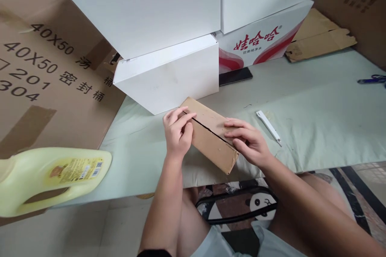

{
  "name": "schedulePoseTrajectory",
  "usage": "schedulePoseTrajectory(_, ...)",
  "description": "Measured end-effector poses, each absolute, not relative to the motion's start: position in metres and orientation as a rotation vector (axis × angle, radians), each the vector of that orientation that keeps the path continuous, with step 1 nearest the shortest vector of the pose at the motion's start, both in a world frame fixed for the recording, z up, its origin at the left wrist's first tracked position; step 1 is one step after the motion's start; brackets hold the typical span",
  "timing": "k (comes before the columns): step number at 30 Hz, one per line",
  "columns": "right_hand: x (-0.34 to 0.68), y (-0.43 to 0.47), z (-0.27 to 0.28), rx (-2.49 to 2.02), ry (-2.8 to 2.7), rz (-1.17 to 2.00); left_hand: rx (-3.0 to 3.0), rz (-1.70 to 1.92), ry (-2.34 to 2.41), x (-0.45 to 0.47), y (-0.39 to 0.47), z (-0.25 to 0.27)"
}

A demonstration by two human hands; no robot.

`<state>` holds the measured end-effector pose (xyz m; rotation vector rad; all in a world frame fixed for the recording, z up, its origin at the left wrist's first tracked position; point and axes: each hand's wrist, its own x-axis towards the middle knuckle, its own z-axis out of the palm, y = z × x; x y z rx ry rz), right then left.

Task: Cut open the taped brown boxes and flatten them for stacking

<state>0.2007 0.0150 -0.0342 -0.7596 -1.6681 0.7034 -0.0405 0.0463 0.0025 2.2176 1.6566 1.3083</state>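
A small brown cardboard box (211, 144) lies at a slant near the table's front edge, a dark seam running along its top between two flaps. My left hand (177, 131) grips its far left end, fingertips resting on the top by the seam. At the other end, my right hand (247, 140) has its fingers on the upper flap and its thumb near the seam, holding the box. Just right of that hand lies a white utility knife (269, 127).
White boxes (171, 78) are stacked at the back, beside a red-and-white printed carton (256, 46). A black flat object (237, 76) lies before them. Scissors (372, 80) are at far right, a yellow jug (69, 172) and large carton (51, 72) at left.
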Motion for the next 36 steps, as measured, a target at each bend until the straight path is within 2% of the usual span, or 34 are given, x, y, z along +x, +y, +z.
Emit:
schedulePoseTrajectory(6,0.208,0.012,-0.044,-0.758,-1.574,0.872,2.121,1.312,1.682,-0.046,0.048,0.004)
schedulePoseTrajectory(14,0.214,0.014,-0.060,-0.849,-1.457,1.066,1.455,1.650,1.735,-0.072,0.064,0.000)
schedulePoseTrajectory(18,0.214,0.015,-0.059,-0.877,-1.485,1.075,1.382,1.714,1.746,-0.082,0.065,-0.002)
schedulePoseTrajectory(23,0.207,0.018,-0.066,-0.953,-1.459,1.159,1.792,1.489,1.661,-0.079,0.059,-0.002)
schedulePoseTrajectory(28,0.207,0.026,-0.064,-1.032,-1.065,1.171,2.092,1.113,1.475,-0.088,0.055,0.000)
schedulePoseTrajectory(32,0.212,0.022,-0.030,-0.873,-1.082,1.010,1.827,1.035,1.402,-0.085,0.054,-0.012)
schedulePoseTrajectory(36,0.216,0.009,0.010,-0.870,-1.469,0.808,1.208,0.917,1.272,-0.058,0.050,-0.022)
